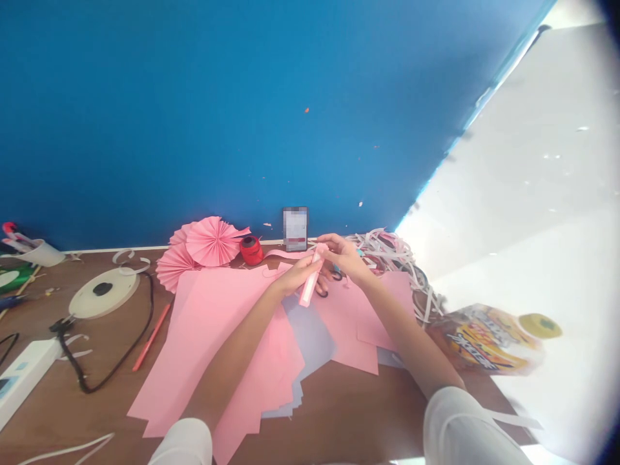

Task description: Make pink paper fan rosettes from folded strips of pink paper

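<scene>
A narrow folded strip of pink paper [310, 282], with a white band along its face, is held up at a tilt over the table. My left hand [296, 276] is closed around its middle, thumb against the side. At the strip's upper end, the fingers of my right hand [343, 256] pinch the paper. Large pink sheets [213, 316] lie spread beneath my left forearm, with greyish-blue sheets [310, 342] partly under them. More pink paper [349, 329] lies below my right hand. Black loops [338, 276] show just behind the hands; what they belong to is mostly hidden.
Pink pleated paper rosettes [217, 240] stand by the blue wall, next to a red round object [251, 250] and an upright phone [295, 229]. Paper shreds [387, 248] pile up right, near a bottle [494, 339]. Left are a red pen [152, 337], a cream disc [104, 294] and a power strip [24, 381].
</scene>
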